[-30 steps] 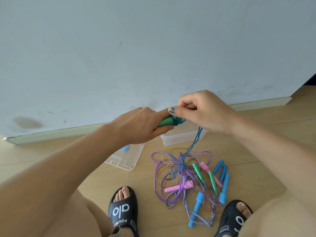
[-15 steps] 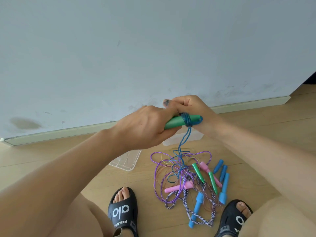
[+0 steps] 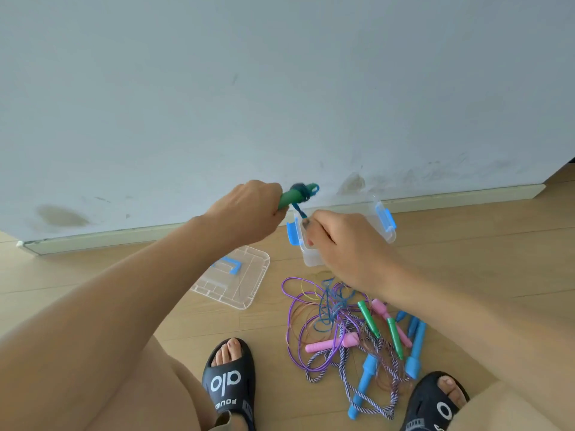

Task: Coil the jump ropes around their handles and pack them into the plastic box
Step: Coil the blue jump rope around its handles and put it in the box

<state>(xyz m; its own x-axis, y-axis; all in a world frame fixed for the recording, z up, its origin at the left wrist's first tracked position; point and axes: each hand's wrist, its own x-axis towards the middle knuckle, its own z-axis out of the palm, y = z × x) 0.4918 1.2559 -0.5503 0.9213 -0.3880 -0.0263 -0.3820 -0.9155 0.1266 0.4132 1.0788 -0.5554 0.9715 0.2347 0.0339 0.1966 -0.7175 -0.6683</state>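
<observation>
Right hand [image 3: 342, 241] lowered, pinching thin blue cord [image 3: 298, 209]

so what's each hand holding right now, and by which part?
Left hand grips the green handle by its lower end. Right hand pinches the blue rope just below the coil.

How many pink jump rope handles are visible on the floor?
2. The left pink handle lies in the rope pile; the right pink handle lies at its right side. Others may be hidden.
</observation>
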